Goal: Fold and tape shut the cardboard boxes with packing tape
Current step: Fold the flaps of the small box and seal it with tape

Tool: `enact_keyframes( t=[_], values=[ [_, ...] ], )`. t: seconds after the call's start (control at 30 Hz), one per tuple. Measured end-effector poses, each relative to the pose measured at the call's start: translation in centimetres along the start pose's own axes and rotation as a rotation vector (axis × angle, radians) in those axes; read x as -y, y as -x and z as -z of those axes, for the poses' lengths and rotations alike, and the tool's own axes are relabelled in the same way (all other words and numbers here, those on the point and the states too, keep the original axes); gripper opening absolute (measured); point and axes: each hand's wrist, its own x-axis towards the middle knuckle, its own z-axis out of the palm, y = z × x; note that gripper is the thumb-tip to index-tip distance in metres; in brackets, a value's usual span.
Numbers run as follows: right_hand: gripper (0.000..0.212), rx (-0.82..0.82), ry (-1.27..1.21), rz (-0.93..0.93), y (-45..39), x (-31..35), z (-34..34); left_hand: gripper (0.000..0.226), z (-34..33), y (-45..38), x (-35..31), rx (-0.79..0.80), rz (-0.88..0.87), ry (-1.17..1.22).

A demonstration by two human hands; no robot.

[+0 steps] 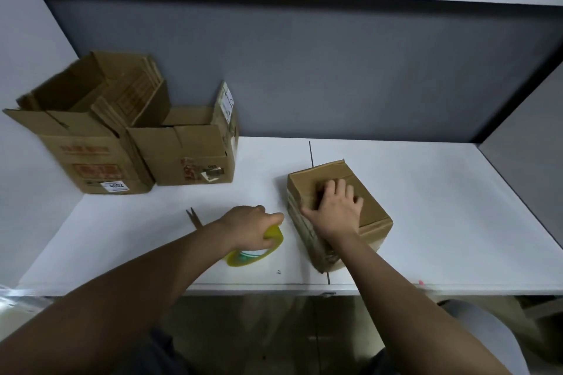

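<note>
small closed box (350, 192) sits on the white table (441, 207), right hand (336, 207) spread flat pressing its flaps; left hand (253, 227) just left of it, curled around the tape roll (259, 248). Ease off that press and the flaps probably pop up before tape lands. Two open boxes (182, 146) wait far left

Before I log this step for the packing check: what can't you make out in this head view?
- Closed box: top seam hidden under the right hand, so tape there cannot be judged.
- Tape roll: partly covered by the left hand; loose end unseen.
- Open boxes: printed labels too blurred to read fully.
</note>
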Motion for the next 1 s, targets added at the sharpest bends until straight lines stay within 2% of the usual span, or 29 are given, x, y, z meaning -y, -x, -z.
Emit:
enact_keyframes(
  t=[0.1, 0.2, 0.27, 0.4, 0.47, 0.57, 0.63, 0.73, 0.77, 0.9, 1.0],
  values=[
    [0.108, 0.158, 0.028, -0.092, -1.3, -0.6, 0.2, 0.042, -0.3, -0.4, 0.1, -0.008, -0.017, 0.009],
    [0.120, 0.369, 0.044, -0.161, -3.1, -1.0, 1.2, 0.042, -0.3, -0.8, 0.2, -0.023, -0.028, 0.024],
    [0.116, 0.425, 0.048, -0.164, -4.0, -1.2, 1.8, 0.043, 0.0, -1.0, 0.1, -0.044, -0.026, 0.045],
    [0.100, 0.363, 0.004, -0.170, -4.4, -1.9, 2.8, 0.046, 1.0, -1.3, -0.6, -0.067, 0.009, 0.151],
    [0.104, 0.385, -0.192, -0.240, -4.7, -3.0, 3.3, 0.046, 2.2, -1.3, -0.8, -0.099, 0.016, 0.213],
    [0.114, 0.489, -0.663, -0.326, -4.8, -4.7, 3.2, 0.045, 5.4, -1.7, -1.2, -0.109, -0.015, 0.210],
    [0.104, 0.554, -0.834, -0.329, -4.1, -5.3, 3.1, 0.043, 7.4, -2.2, -1.6, -0.069, -0.024, 0.148],
    [0.061, 0.639, -0.943, -0.281, -3.3, -6.7, 3.3, 0.043, 9.0, -3.0, -2.3, -0.010, -0.036, 0.087],
    [0.052, 0.666, -0.943, -0.289, -3.0, -7.3, 3.6, 0.043, 9.2, -3.3, -2.6, -0.008, -0.041, 0.071],
    [0.067, 0.728, -1.044, -0.325, -3.7, -10.1, 2.2, 0.051, 10.0, -4.9, -4.2, -0.125, -0.034, 0.029],
    [0.056, 0.614, -1.156, -0.302, -3.2, -11.6, 1.7, 0.060, 9.8, -5.3, -4.7, -0.220, -0.005, 0.239]
  ],
)
